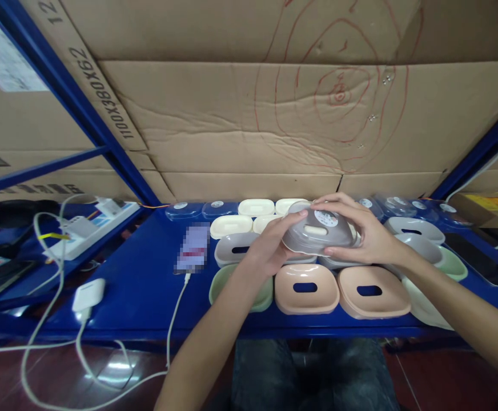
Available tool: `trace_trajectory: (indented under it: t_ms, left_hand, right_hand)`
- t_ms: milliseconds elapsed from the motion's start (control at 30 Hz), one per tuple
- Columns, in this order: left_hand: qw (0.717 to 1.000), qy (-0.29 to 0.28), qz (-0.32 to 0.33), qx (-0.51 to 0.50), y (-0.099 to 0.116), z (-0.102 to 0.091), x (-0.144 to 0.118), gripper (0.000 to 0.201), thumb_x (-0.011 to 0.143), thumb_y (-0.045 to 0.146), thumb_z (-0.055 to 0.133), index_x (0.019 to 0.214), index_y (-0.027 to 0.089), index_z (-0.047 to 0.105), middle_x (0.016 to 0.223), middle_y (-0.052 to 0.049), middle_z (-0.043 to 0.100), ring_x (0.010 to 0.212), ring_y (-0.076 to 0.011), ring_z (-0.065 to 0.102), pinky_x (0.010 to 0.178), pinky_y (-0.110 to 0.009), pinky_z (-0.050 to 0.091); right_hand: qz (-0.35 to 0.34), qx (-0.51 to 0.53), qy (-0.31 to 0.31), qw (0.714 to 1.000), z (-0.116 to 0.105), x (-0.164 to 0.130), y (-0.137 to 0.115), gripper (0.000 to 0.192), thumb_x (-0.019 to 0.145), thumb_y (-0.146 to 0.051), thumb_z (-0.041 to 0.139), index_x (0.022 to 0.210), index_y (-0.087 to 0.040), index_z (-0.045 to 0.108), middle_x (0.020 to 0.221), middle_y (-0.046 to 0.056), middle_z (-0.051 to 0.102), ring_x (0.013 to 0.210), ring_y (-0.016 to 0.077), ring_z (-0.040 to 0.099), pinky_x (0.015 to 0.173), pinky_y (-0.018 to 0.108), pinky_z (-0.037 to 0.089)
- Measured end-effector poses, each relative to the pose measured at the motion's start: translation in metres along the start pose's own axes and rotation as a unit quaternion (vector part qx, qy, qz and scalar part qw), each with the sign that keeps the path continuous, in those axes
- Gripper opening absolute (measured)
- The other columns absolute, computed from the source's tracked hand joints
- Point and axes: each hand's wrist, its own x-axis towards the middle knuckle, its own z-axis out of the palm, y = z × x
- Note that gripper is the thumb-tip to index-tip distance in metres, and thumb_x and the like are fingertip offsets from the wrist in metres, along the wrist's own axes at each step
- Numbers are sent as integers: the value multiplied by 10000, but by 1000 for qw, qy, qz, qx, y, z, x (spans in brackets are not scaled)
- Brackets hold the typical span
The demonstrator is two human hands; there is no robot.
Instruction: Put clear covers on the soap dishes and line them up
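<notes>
Light even and moderately bright, from above and in front. Cardboard wall point(249, 114) lit flat, no hard shadows. Blue counter point(146, 285) carries a soft sheen; red floor point(116, 365) throws back a white glare patch. Wide-lens bowing bends the blue shelf posts point(73, 97) at both edges. Corners darker, slightly soft. Phone point(192, 248) pixelated. Centre sharp; faint shadow beneath the forearms.

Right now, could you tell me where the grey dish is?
Both hands hold the grey dish above the blue shelf, centre-right, over the two peach dishes.
</notes>
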Motion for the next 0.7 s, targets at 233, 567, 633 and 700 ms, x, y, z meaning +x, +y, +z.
trace_trajectory:
  t_ms: [233, 567, 633, 700]
  left_hand:
    - [1000, 10, 10, -22, 0, 2, 1, 405, 745, 390, 969, 1053, 179, 811, 1119, -114, 830, 1142, -348, 760, 889, -389, 620]
    - [997, -57, 56, 22, 2, -1, -2, 537, 708, 289, 985, 1198, 203, 784, 1131, -91, 824, 1095, -300, 775, 878, -341, 567]
    - [997, -52, 56, 34, 4, -1, -5, 588, 696, 278, 994, 1236, 206, 772, 1160, -88, 818, 1107, -297, 769, 899, -348, 571]
    - [994, -45, 84, 61, 6, 0, -7, 630, 691, 275, 1008, 1267, 209, 760, 1199, -83, 808, 1141, -296, 756, 940, -358, 575]
  right_hand:
    - [19, -4, 9, 1000, 2, -2, -4, 841, 821, -509, 991, 1577, -421, 633, 1507, 94, 645, 1408, 362, 642, 1202, 536, 536]
    - [319, 270, 142, 897, 13, -4, 1, 606, 877, -749, 848, 1214, -252, 770, 1163, 78, 806, 949, 229, 751, 810, 334, 614]
    - [313, 273, 149, 898, 13, -5, -2, 612, 850, -745, 876, 1182, -240, 781, 1110, 68, 801, 892, 206, 728, 769, 310, 592]
    - [286, 244, 159, 913, 11, -7, -6, 584, 838, -715, 905, 1167, -250, 782, 1069, 49, 791, 877, 198, 713, 774, 304, 587]
